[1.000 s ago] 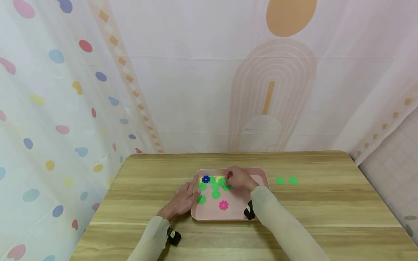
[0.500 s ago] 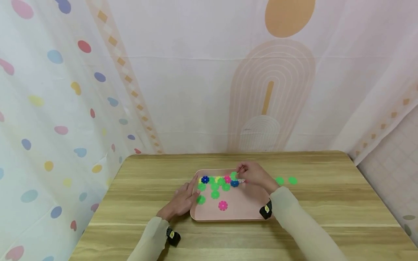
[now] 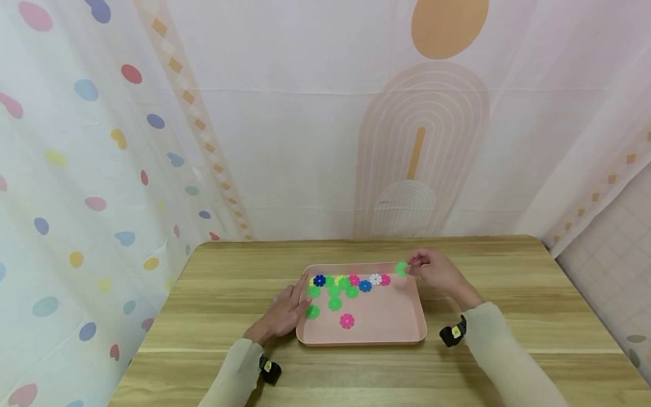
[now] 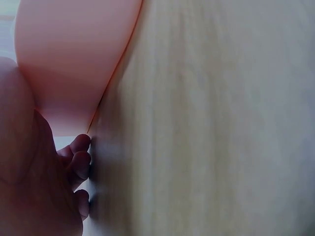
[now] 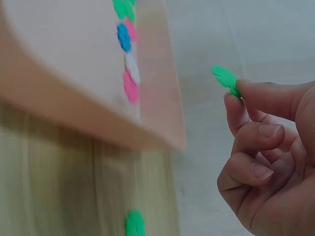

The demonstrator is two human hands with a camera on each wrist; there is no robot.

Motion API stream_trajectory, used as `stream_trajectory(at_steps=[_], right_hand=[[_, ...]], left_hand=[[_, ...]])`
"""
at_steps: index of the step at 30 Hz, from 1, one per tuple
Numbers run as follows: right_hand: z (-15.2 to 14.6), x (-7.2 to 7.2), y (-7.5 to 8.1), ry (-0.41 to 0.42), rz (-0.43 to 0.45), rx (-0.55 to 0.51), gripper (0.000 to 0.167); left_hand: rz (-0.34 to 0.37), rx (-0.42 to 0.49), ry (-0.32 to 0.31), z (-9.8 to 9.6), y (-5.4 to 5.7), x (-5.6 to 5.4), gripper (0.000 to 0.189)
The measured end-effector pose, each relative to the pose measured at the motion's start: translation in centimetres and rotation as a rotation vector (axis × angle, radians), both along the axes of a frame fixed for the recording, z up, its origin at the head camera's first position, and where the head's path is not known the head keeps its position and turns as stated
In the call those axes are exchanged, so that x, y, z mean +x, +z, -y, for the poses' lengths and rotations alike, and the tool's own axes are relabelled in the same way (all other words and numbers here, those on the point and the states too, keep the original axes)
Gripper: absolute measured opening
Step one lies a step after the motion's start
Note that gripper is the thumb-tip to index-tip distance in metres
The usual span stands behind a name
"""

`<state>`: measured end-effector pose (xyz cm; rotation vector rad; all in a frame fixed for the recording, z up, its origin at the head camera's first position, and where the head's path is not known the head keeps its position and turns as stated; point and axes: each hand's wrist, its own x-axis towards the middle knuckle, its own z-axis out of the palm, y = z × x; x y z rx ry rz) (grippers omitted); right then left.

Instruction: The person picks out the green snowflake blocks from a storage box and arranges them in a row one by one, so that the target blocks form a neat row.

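My right hand [image 3: 439, 274] pinches a green snowflake building disc [image 5: 225, 77] between thumb and index finger, held up at the back right corner of a pink tray [image 3: 381, 322]. In the right wrist view its other fingers curl loosely. My left hand [image 3: 281, 315] rests at the tray's left rim with its fingers extended. Inside the tray lie several more green discs [image 3: 334, 304], a dark blue disc [image 3: 319, 280], a lighter blue disc [image 3: 365, 286], a white disc [image 3: 375, 279] and several pink discs [image 3: 347, 321]. Bits of yellow show among the green ones.
On the wooden table [image 3: 229, 294], a green disc [image 5: 135, 223] lies right of the tray in the right wrist view; the right hand covers that spot in the head view. A patterned curtain [image 3: 305, 141] hangs behind the table.
My right hand has lifted a green disc out of the tray's discs and carried it right to the back right corner. The white, pink and blue discs there are uncovered. The left hand stays put.
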<state>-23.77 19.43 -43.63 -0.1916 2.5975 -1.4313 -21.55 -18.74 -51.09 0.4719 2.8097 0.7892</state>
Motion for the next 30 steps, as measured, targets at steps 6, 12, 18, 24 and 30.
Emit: stream_trajectory(at_steps=[6,12,18,24,30], right_hand=[[-3.3,0.6,0.1,-0.039,-0.001,-0.013,0.019],[-7.0,1.5,-0.3,-0.096,0.010,0.018,0.028],[-10.4,1.8,-2.1,-0.165,-0.010,0.018,0.025],[-12.3,2.1,-3.2,-0.216,0.031,0.038,0.029],[-13.4,2.3,-3.8,-0.244,0.079,0.047,0.031]], left_hand=[[0.015,0.007,0.009,-0.1,0.1,0.2,0.066],[0.007,-0.005,0.008,-0.1,0.0,0.1,0.065],[-0.008,-0.013,-0.002,-0.1,0.1,0.1,0.065],[-0.037,-0.016,-0.018,-0.1,0.0,0.1,0.064],[-0.041,-0.012,-0.019,-0.1,0.0,0.1,0.064]])
